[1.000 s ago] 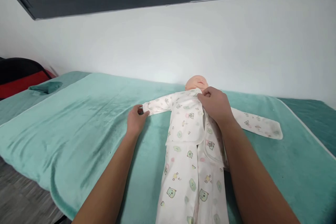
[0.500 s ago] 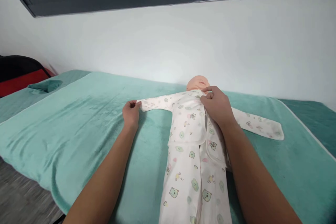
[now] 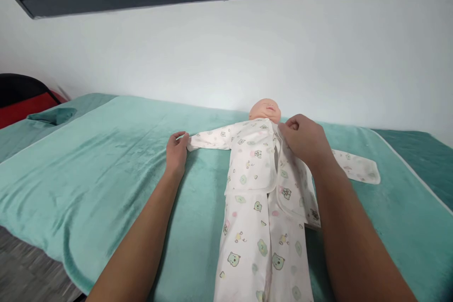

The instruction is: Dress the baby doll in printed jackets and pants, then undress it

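Head cam: L hand (image 3: 176, 153) is narrow, thumb + fingertips at the cuff of the L sleeve (image 3: 212, 139); can't tell if cloth's pinched. From there the sleeve's long axis runs R, rising slightly, to the shoulder of the printed jacket (image 3: 246, 160), so L hand is nearer that cuff. R hand (image 3: 306, 139) is curled, fingertips by the jacket's neck edge; grip unclear. Doll head (image 3: 264, 109) is just L of & a bit beyond the R fingertips. R sleeve (image 3: 357, 166) sticks out past R wrist, partly hidden. Trousers (image 3: 247, 245) lie btw the forearms, lengthwise toward the wearer. R forearm (image 3: 348, 231) blocks part of the jacket's R side. Teal blanket (image 3: 106, 174) under all; wall (image 3: 212, 56) beyond both hands; black/red item (image 3: 24, 108) well L of L hand.
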`<action>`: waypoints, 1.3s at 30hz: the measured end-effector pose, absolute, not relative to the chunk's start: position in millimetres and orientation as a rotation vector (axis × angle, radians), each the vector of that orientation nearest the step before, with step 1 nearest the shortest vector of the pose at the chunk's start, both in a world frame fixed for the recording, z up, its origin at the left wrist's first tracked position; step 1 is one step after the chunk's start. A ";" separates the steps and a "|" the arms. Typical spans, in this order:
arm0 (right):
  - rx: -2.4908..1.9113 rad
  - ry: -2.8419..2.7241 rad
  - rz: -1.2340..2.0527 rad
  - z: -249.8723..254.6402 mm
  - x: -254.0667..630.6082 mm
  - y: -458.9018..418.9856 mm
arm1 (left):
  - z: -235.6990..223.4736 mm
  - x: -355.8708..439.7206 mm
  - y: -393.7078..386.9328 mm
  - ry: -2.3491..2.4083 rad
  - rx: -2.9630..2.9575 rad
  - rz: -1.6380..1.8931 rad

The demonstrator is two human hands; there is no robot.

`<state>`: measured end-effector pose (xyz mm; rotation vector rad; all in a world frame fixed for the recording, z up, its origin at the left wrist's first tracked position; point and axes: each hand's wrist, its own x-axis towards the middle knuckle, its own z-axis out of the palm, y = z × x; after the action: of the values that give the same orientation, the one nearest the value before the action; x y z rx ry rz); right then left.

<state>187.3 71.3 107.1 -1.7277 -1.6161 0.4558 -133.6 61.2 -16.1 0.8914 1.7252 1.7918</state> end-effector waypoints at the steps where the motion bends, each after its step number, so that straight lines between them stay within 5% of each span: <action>1: -1.789 -1.655 0.449 107.2 188.5 70.8 | -16.4 -133.9 61.2 1.695 0.905 1.806; 14: -1.825 -1.705 0.495 96.0 179.5 84.8 | -4.3 -119.3 52.7 2.161 1.305 1.821; 17: -1.781 -1.683 0.559 92.5 186.9 92.1 | 17.8 -84.7 55.0 1.976 1.517 1.872; 29: -1.311 -1.283 0.797 82.7 193.2 99.7 | 90.6 42.0 115.6 1.545 1.712 1.096; 39: -1.274 -1.271 0.827 80.7 185.2 95.6 | 85.7 44.4 113.9 1.236 1.355 1.355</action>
<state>185.2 95.6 80.7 -1.2737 -1.2712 0.8274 44.4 113.9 85.7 1.3553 1.2362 1.3553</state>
